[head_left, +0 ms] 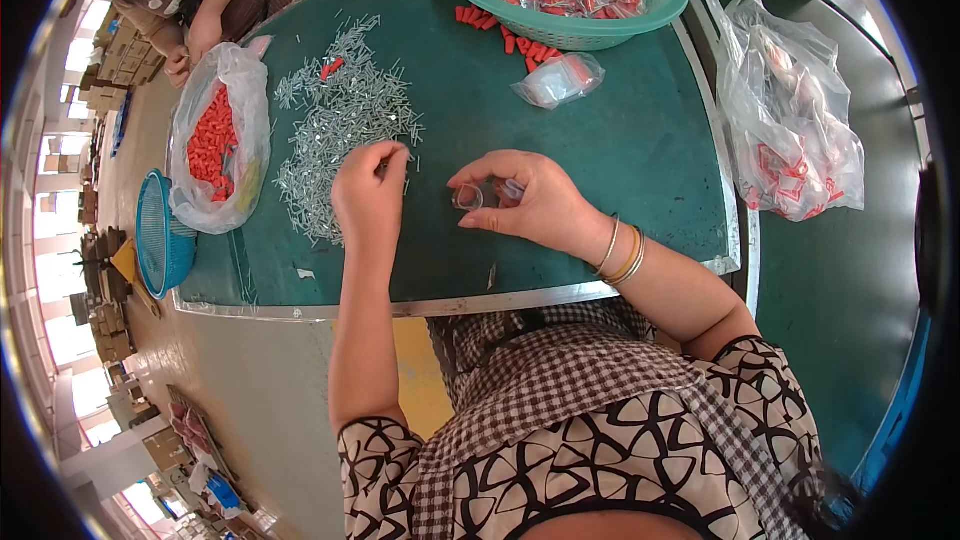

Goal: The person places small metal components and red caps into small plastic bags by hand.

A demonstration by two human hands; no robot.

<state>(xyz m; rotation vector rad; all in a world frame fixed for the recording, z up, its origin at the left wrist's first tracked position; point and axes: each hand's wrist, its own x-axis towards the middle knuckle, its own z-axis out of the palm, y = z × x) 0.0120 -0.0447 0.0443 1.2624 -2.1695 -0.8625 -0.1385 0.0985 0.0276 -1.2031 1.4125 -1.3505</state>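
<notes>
My left hand is closed, fingertips curled together, above the right edge of a loose pile of small metal pins. Whatever it may pinch is hidden. My right hand is curled round a small clear plastic bag, whose rounded mouth shows between thumb and forefinger, facing my left hand. Two red pieces lie on top of the pins. To the left of the pile, a clear plastic bag of red sleeves stands open.
A green basket full of bagged red pieces stands at the table's far side. Loose red sleeves and a packet of clear bags lie before it. A carrier bag is right, a blue basket left. Another person's hands are far left.
</notes>
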